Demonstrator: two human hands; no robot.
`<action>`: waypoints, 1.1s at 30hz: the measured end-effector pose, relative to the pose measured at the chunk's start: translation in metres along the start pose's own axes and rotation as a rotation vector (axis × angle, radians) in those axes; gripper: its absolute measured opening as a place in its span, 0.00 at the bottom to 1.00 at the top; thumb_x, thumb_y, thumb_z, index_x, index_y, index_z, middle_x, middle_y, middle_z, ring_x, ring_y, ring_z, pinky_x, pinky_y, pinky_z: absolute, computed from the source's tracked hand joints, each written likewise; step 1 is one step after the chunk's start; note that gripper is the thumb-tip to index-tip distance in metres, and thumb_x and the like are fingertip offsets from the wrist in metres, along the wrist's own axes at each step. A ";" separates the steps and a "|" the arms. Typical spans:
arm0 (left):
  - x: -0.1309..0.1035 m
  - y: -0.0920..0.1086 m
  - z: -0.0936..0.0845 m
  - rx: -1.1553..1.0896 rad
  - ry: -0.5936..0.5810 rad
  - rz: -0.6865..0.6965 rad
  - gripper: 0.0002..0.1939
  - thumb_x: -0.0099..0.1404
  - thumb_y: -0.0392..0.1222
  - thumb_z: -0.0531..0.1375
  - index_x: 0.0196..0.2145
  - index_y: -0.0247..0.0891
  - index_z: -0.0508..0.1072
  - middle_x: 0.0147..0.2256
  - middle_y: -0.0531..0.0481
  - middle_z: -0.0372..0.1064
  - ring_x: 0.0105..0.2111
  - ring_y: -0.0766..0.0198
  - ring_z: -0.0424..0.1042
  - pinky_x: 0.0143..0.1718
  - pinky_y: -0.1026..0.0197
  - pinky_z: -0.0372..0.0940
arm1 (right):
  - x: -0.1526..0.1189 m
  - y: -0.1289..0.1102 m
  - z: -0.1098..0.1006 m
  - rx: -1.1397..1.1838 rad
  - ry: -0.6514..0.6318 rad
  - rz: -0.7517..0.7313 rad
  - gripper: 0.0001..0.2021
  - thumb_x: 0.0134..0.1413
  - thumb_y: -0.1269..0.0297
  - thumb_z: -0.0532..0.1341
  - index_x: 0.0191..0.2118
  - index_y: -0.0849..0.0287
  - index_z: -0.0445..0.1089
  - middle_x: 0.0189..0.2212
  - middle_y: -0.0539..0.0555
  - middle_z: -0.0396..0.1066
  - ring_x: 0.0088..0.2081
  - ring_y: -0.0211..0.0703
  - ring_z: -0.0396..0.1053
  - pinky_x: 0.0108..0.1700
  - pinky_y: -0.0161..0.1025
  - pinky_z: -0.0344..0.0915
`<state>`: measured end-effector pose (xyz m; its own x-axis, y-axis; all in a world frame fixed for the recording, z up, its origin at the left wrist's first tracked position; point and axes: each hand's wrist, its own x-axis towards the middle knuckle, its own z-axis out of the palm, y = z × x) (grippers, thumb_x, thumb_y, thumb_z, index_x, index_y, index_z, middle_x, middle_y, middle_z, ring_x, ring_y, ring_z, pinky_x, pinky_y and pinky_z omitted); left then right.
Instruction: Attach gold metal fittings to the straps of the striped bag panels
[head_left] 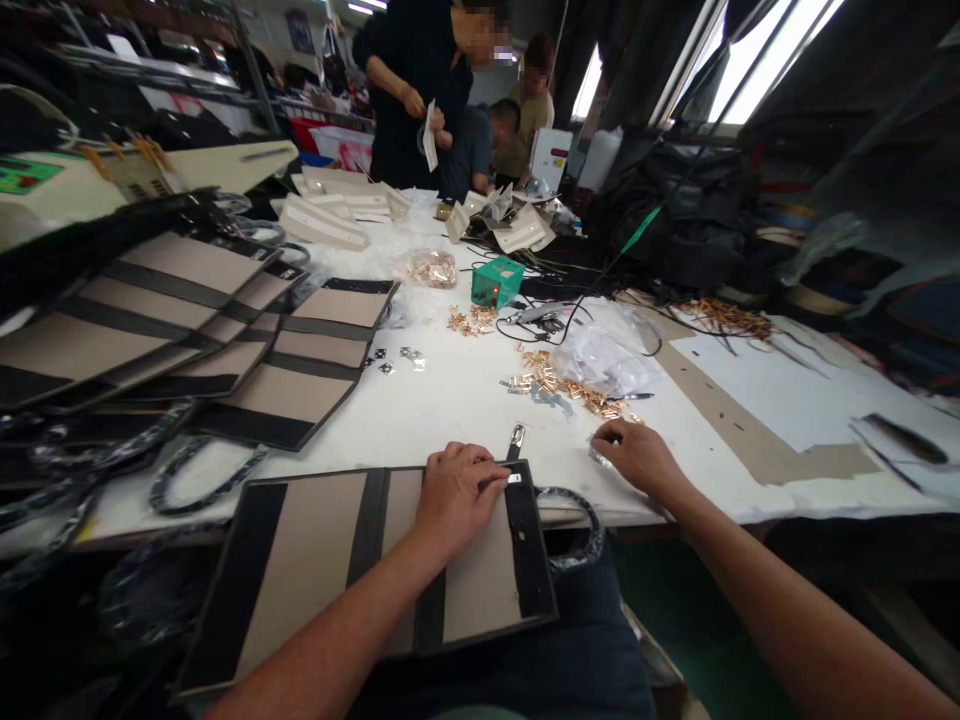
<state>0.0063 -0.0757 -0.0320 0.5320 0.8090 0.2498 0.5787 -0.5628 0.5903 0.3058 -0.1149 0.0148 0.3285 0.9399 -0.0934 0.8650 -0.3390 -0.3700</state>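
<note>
A flat bag panel (pixel 322 520), beige with black bands, lies in front of me across the table edge and my lap. My left hand (pixel 457 500) holds it down near its right side, fingers bent, thumb and fingertips beside a small silver plate (pixel 514 479) on the black band. A strap with a metal clasp (pixel 517 438) sticks out from its top edge. A plastic-wrapped handle (pixel 592 530) loops out at the right. My right hand (pixel 634 455) is at the table's front, fingers pinched together by something small and shiny; what they hold is partly hidden.
Gold-coloured metal pieces (pixel 551 375) lie in loose piles beside a clear plastic bag (pixel 607 358). Farther back stands a green box (pixel 497 282) with cables. Stacked bag panels (pixel 300 350) fill the left. A person (pixel 412 90) stands across the table holding a light piece.
</note>
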 end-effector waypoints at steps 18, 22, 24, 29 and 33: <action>-0.004 0.000 0.001 -0.048 0.039 0.000 0.06 0.66 0.41 0.65 0.38 0.52 0.81 0.43 0.54 0.76 0.47 0.55 0.66 0.46 0.49 0.57 | -0.087 -0.094 0.055 0.606 -0.345 0.159 0.09 0.51 0.57 0.65 0.33 0.58 0.74 0.18 0.46 0.68 0.19 0.37 0.67 0.22 0.32 0.62; -0.004 -0.001 0.001 -0.043 0.046 0.004 0.05 0.66 0.42 0.65 0.39 0.52 0.81 0.43 0.54 0.76 0.47 0.55 0.66 0.45 0.49 0.57 | -0.089 -0.095 0.058 0.656 -0.375 0.183 0.11 0.49 0.55 0.66 0.33 0.59 0.75 0.17 0.46 0.67 0.18 0.37 0.65 0.22 0.33 0.60; -0.004 -0.001 0.002 -0.036 0.046 0.005 0.05 0.66 0.43 0.65 0.39 0.52 0.81 0.43 0.54 0.76 0.47 0.55 0.66 0.45 0.49 0.57 | -0.090 -0.096 0.062 0.650 -0.364 0.165 0.11 0.49 0.56 0.66 0.32 0.59 0.74 0.18 0.46 0.68 0.18 0.36 0.65 0.22 0.33 0.59; -0.005 0.000 0.002 -0.034 0.043 0.005 0.05 0.66 0.43 0.65 0.39 0.52 0.81 0.43 0.54 0.76 0.47 0.54 0.66 0.45 0.49 0.57 | -0.091 -0.095 0.070 0.533 -0.279 0.073 0.08 0.52 0.58 0.64 0.32 0.57 0.75 0.22 0.47 0.70 0.23 0.38 0.65 0.27 0.35 0.59; -0.005 0.000 0.002 -0.036 0.044 0.005 0.05 0.66 0.43 0.65 0.39 0.52 0.81 0.43 0.54 0.76 0.47 0.54 0.66 0.45 0.49 0.57 | -0.094 -0.094 0.069 0.401 -0.190 -0.010 0.06 0.53 0.60 0.63 0.31 0.55 0.76 0.26 0.47 0.74 0.31 0.42 0.69 0.36 0.38 0.61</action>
<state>0.0048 -0.0800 -0.0351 0.5064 0.8135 0.2860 0.5529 -0.5608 0.6162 0.1672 -0.1681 -0.0055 0.2129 0.9465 -0.2424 0.6398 -0.3226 -0.6976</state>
